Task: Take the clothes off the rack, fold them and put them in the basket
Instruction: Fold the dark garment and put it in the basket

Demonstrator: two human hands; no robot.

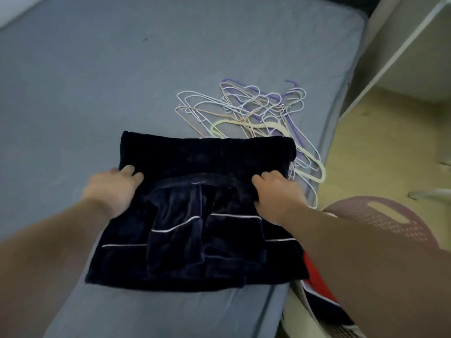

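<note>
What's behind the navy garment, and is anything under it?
A tangle of hangers lies behind the navy garment on the mattress. Its far right edge covers some hanger ends; anything else beneath is hidden.

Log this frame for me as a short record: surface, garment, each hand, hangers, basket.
surface: grey mattress
garment: dark navy garment with white piping, partly folded, lying on the mattress
left hand: left hand grips the garment's left edge
right hand: right hand grips its right edge
hangers: pile of hangers on the mattress just beyond the garment
basket: pink basket beside the bed at right, with red cloth near it, apparently inside
</note>
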